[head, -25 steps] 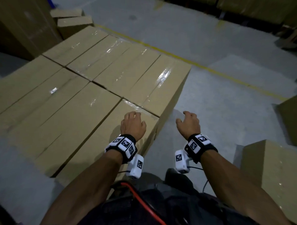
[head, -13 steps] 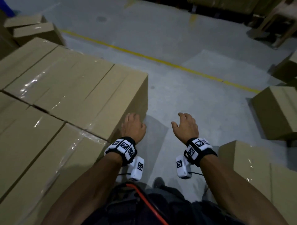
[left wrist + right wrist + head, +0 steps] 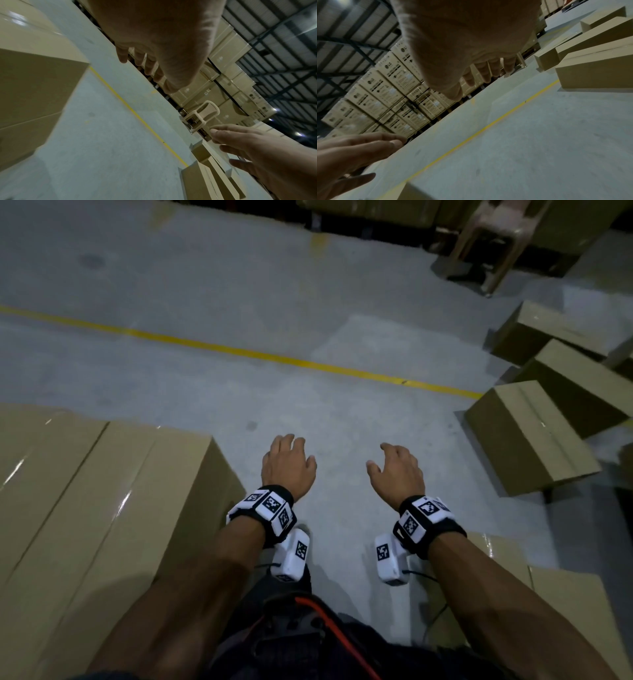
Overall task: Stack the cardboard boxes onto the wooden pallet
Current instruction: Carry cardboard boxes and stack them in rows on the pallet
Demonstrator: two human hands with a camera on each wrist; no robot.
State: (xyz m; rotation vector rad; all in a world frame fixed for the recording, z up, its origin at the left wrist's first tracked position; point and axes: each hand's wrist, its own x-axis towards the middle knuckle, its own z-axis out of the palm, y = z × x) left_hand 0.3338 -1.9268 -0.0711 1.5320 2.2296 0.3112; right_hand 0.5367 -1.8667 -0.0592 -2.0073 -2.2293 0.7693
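Observation:
The stacked cardboard boxes (image 3: 96, 508) fill the lower left of the head view; the pallet under them is hidden. Both hands hover over the bare concrete floor and hold nothing. My left hand (image 3: 287, 463) is just right of the stack's corner, fingers relaxed. My right hand (image 3: 397, 470) is a little further right, fingers loosely spread. Loose cardboard boxes (image 3: 527, 436) lie on the floor at the right, and another box (image 3: 561, 604) sits beside my right forearm. In the left wrist view the stack (image 3: 34, 83) stands at the left.
A yellow floor line (image 3: 239, 350) crosses the concrete ahead. A beige plastic chair (image 3: 496, 237) stands at the back right in front of tall stacks of printed cartons (image 3: 385, 92). More loose boxes (image 3: 548, 337) lie at the far right.
The view has swung right, away from the stack. My left hand has come off the top of the stacked boxes, and both hands now hang over the floor. The loose boxes at right have come into sight.

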